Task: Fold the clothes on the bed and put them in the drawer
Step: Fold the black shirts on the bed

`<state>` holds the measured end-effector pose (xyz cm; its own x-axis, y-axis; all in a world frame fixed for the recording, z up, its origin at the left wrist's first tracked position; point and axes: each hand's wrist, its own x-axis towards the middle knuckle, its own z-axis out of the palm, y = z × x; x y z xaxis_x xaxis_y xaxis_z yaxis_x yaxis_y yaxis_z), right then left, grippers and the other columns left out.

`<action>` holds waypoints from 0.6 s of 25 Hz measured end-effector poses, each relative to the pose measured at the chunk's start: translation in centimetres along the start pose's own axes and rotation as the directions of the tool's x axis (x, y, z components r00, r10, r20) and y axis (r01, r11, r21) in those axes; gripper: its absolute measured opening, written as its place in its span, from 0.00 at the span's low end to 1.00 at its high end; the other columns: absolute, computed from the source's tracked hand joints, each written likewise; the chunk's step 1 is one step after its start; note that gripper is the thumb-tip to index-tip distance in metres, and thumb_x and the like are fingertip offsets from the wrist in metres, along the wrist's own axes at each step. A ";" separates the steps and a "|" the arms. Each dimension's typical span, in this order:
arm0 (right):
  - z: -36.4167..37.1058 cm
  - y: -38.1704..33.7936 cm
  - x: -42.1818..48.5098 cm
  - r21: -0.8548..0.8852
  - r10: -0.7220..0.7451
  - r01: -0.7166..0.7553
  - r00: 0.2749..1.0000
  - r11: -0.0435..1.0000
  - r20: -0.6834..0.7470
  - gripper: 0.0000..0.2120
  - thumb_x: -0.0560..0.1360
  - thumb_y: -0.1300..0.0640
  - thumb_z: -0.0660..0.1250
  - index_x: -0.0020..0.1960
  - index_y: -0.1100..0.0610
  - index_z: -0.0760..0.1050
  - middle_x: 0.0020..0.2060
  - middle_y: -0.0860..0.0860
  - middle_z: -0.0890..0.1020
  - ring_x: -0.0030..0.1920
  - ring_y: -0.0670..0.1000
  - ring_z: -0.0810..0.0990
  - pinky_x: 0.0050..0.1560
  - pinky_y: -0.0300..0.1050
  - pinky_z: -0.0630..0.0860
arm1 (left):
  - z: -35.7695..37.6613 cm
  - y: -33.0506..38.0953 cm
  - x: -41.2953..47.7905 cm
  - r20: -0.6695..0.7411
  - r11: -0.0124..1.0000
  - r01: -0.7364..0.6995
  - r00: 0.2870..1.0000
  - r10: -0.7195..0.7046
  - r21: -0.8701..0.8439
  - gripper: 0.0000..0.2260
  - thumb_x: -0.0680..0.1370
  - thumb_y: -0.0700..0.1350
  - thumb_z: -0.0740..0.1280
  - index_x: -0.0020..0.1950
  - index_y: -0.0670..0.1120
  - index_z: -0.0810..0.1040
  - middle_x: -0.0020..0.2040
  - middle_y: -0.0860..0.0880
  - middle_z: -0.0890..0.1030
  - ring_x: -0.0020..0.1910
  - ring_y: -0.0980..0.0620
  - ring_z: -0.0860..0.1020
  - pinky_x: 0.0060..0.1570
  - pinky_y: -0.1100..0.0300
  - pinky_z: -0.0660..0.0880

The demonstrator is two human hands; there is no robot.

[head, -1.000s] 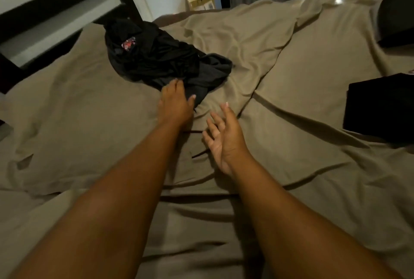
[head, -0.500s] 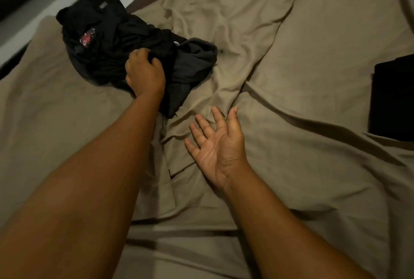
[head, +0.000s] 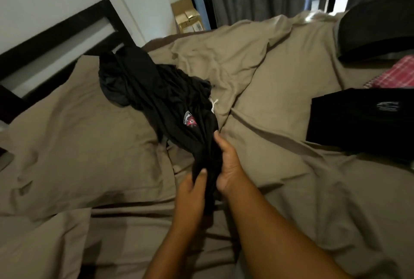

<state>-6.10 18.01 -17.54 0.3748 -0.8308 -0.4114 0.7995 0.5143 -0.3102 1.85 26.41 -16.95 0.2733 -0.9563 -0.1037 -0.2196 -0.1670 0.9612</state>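
Head view: left hand [head: 192, 189], right hand [head: 229, 166] clutch black shirt [head: 156, 90]; folded garment [head: 358, 122] nearby.

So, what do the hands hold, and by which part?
The left hand and right hand grip the black garment by its bunched near end.

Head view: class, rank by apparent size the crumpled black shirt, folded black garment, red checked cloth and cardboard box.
1. crumpled black shirt
2. folded black garment
3. red checked cloth and cardboard box: look alike, left unranked.
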 end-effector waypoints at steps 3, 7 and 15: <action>0.8 0.9 -2.6 -0.109 -0.036 0.030 0.998 0.994 -0.050 0.19 0.77 0.47 0.70 0.61 0.60 0.81 0.49 0.60 0.87 0.46 0.58 0.86 0.44 0.49 0.82 | -2.7 0.2 -2.7 0.020 0.993 -0.063 0.998 0.061 0.100 0.10 0.81 0.52 0.67 0.62 0.55 0.80 0.53 0.55 0.85 0.55 0.55 0.83 0.49 0.63 0.79; 1.8 0.9 -7.2 -0.162 -0.078 0.068 0.995 0.985 -0.056 0.24 0.79 0.43 0.68 0.64 0.61 0.80 0.57 0.62 0.85 0.54 0.61 0.85 0.48 0.51 0.83 | -5.2 4.1 -5.7 0.272 0.862 -0.317 0.937 0.219 0.396 0.13 0.75 0.56 0.74 0.59 0.65 0.80 0.50 0.63 0.84 0.51 0.67 0.80 0.48 0.64 0.76; 5.3 -8.7 -20.9 -0.669 -0.549 0.482 0.826 0.566 0.130 0.17 0.80 0.39 0.65 0.57 0.53 0.78 0.47 0.53 0.87 0.49 0.50 0.85 0.47 0.46 0.78 | -5.2 22.6 -9.4 0.325 0.700 -0.699 0.702 0.634 0.143 0.02 0.79 0.51 0.71 0.48 0.57 0.84 0.44 0.56 0.85 0.45 0.59 0.83 0.47 0.64 0.78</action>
<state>-18.40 29.80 -1.69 -0.0688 -0.9959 -0.0580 0.3191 0.0331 -0.9471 -0.85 32.89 7.09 -0.2520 -0.8549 0.4535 -0.4791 0.5174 0.7090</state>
